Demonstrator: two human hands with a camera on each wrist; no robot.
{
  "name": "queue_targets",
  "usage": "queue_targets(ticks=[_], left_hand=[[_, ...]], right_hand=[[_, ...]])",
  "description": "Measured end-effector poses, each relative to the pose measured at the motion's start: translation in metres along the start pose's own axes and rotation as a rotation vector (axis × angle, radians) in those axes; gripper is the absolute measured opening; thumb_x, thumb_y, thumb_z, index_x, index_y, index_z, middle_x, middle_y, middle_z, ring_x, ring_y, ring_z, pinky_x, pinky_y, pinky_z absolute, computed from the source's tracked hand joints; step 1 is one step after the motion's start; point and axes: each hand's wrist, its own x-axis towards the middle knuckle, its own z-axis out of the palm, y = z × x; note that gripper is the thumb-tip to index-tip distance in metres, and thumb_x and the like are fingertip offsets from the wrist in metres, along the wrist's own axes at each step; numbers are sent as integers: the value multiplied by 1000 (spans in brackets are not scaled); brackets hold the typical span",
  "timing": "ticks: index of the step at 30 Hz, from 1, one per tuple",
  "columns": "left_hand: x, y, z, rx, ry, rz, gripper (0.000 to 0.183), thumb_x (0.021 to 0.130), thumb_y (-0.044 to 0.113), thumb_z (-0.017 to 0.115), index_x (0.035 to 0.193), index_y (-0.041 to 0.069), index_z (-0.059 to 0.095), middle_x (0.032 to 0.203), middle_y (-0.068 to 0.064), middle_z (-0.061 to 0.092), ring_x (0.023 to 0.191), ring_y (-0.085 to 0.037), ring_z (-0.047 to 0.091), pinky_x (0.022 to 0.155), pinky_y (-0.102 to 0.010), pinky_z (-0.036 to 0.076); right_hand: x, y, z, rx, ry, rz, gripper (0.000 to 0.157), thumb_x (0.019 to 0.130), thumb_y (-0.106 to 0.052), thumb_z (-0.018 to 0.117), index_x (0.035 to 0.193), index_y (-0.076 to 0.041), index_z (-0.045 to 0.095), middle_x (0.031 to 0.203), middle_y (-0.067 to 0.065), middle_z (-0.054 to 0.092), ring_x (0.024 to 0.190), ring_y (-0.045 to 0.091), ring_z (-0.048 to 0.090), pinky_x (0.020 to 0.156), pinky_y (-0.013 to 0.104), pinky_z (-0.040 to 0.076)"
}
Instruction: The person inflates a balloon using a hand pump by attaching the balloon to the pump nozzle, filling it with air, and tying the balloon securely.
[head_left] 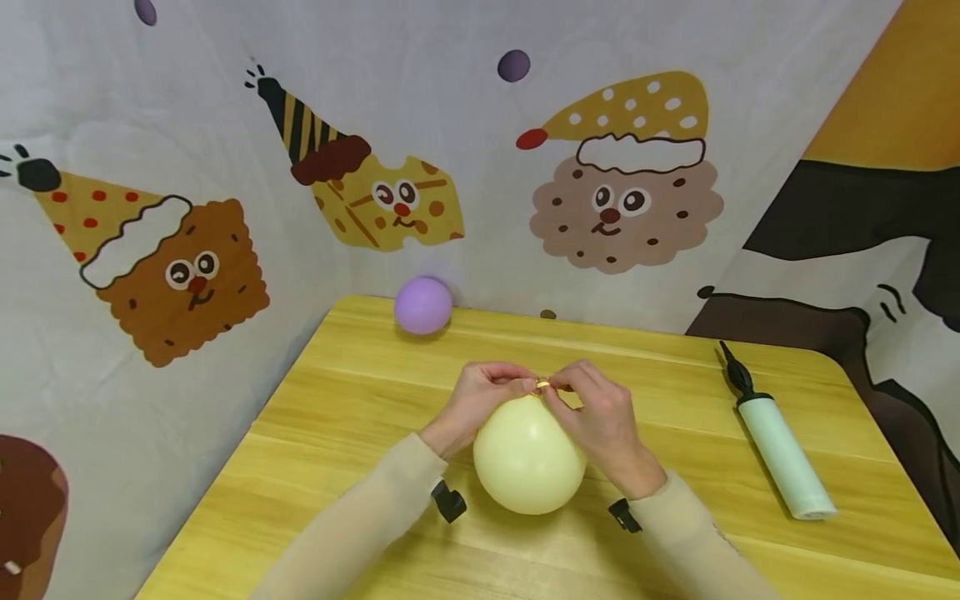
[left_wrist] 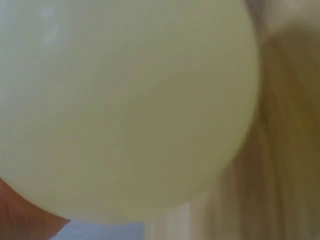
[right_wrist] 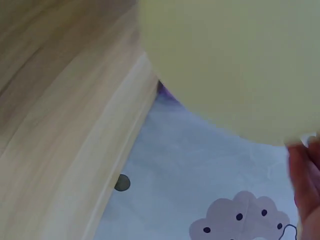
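A pale yellow inflated balloon (head_left: 529, 458) is between my two forearms in the head view, its neck pointing away from me. My left hand (head_left: 487, 396) pinches the neck from the left with thumb and fingertips. From the right, my right hand (head_left: 600, 412) pinches the neck's end, where a small yellow loop shows between the hands. The balloon (left_wrist: 130, 110) fills most of the left wrist view and hides the fingers there. In the right wrist view, fingers (right_wrist: 302, 175) show at the balloon's lower edge.
A purple balloon (head_left: 423, 306) rests at the table's back edge. To the right lies a hand pump (head_left: 783, 454) with a mint-green barrel and black nozzle. The wooden table (head_left: 337, 417) meets a cloth backdrop (head_left: 480, 117) printed with cartoon biscuits and cheese.
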Motion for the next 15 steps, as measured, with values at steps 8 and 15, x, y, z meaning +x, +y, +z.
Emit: queue_targets(ticks=[8,15], left_hand=[[0,6,0,121,-121,73,20,97,11,74,109,-5,76,92,-14,78,87,-18,76,78,-29,61],[1,3,7,346,-39,237,11,94,11,78,100,2,80,90,-6,79,87,-20,76,80,-29,60]], right_hand=[[5,-7,-12,107,-89,308,19,81,5,79,82,-10,69,79,-2,68,69,11,70,61,27,61],[6,-9,-10,5,-207,469,13,85,-3,76,81,-13,68,76,-2,68,68,11,67,58,27,55]])
